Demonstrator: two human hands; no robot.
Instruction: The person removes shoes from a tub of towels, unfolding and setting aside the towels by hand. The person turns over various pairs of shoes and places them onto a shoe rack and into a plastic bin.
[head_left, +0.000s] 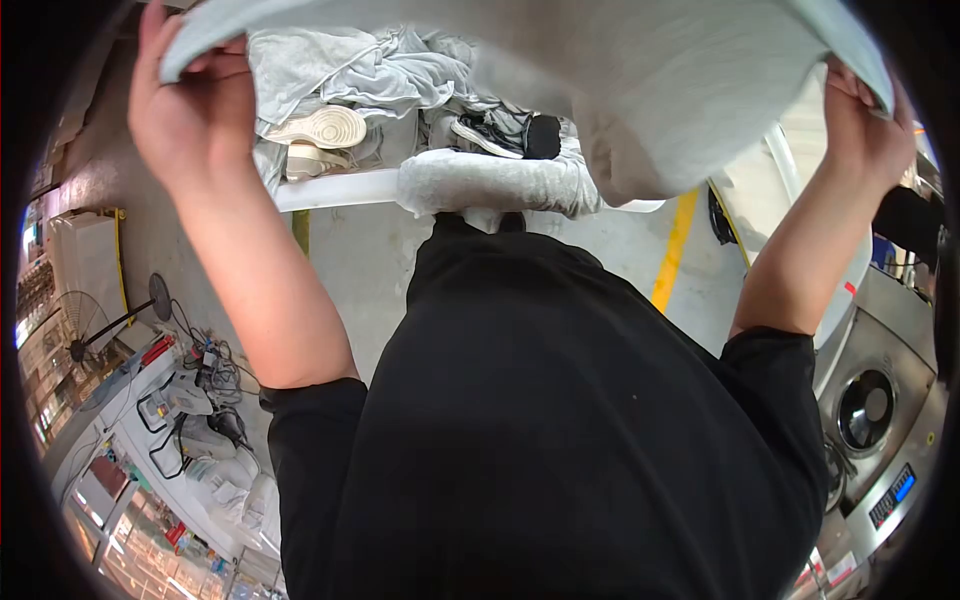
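A large pale grey cloth (690,90) stretches between my two raised hands at the top of the view. My left hand (195,110) is closed on its left edge, and my right hand (865,125) grips its right edge. Below and behind the cloth is a white bin or table edge (345,190) with crumpled light grey cloths (400,75) inside. Cream shoes with the soles showing (325,128) lie at its left, and a black and white shoe (490,135) lies near the middle. A rolled grey cloth (500,180) hangs over the front rim.
On the left are a standing fan (158,297), tangled cables (215,370) and a white table (125,410) with gear on it. A steel machine with a round door (865,410) stands at the right. Yellow stripes (675,250) mark the grey floor.
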